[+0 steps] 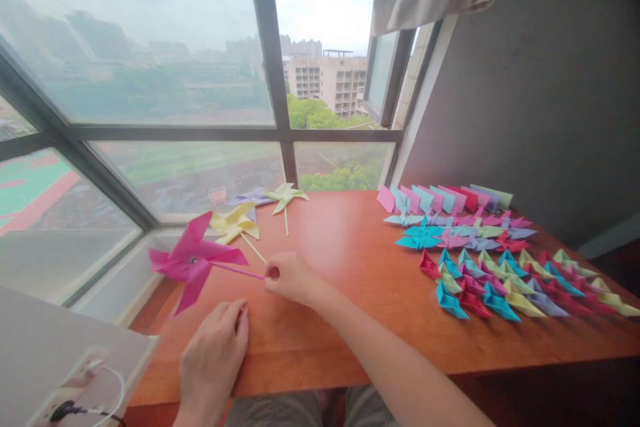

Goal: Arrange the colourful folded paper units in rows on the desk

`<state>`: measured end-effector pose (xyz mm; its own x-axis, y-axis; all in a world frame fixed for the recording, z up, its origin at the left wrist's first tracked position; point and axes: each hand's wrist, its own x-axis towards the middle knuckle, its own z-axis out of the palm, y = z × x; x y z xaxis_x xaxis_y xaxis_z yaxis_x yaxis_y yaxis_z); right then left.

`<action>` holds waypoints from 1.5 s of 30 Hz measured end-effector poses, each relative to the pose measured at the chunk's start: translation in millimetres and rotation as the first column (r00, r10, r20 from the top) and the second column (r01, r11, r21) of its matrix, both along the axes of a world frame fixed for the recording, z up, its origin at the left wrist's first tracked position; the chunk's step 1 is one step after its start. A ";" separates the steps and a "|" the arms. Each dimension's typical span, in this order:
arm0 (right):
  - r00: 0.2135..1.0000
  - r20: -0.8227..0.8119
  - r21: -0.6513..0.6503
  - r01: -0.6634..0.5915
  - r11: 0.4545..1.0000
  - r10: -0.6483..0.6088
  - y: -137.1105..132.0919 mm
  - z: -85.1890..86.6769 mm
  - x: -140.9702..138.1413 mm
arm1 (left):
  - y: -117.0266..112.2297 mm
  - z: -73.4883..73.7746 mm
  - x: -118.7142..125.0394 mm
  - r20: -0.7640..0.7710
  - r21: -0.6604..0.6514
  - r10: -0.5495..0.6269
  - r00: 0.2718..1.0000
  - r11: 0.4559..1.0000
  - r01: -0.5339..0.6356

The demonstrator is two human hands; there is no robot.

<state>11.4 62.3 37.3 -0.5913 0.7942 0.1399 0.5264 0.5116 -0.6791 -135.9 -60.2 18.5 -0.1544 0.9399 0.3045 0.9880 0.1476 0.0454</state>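
My right hand (290,278) pinches the end of the thin stick of a pink paper pinwheel (193,260), which hangs over the left end of the wooden table (340,320). My left hand (215,357) rests palm down on the table near its front edge, fingers together and slightly curled, holding nothing. Behind the pink pinwheel lie a yellow pinwheel (234,222), a purple pinwheel (254,197) and a light green pinwheel (285,196), all on sticks.
Several rows of folded coloured paper pieces (480,260) cover the right half of the table. A small clear box (217,195) sits by the window (150,80). A white power strip with a plugged cable (80,387) lies at the lower left. A grey wall stands to the right.
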 end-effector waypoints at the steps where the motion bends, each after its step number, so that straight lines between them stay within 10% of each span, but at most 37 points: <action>1: 0.999 -0.031 -0.013 0.022 1.000 -0.022 -0.5 2.0 5.2 | 1.7 3.7 -10.2 0.016 -0.023 0.059 0.998 0.998 -0.059; 8: 0.937 -0.150 -0.115 0.301 0.947 -0.316 6.9 -3.2 65.7 | 21.8 34.2 -59.5 0.040 -0.220 0.466 0.884 0.867 -0.447; 14: 0.799 -0.091 -0.141 0.580 0.802 -0.594 22.0 -17.6 128.7 | 45.1 27.4 -2.2 0.166 -0.026 0.010 0.986 1.000 -0.006; 22: 0.647 0.169 -0.082 0.761 0.643 -0.744 41.0 -22.8 164.7 | 82.9 45.8 92.5 0.267 -0.096 -0.446 0.855 0.870 0.484; 32: 0.579 0.393 0.069 0.756 0.651 -0.714 48.4 -19.3 148.1 | 136.2 28.5 124.4 0.307 -0.117 -0.505 0.807 0.821 0.559; 45: 0.490 0.553 0.098 0.765 0.636 -0.674 78.8 -7.1 149.2 | 142.7 -2.5 109.8 0.441 -0.005 -0.583 0.682 0.759 0.652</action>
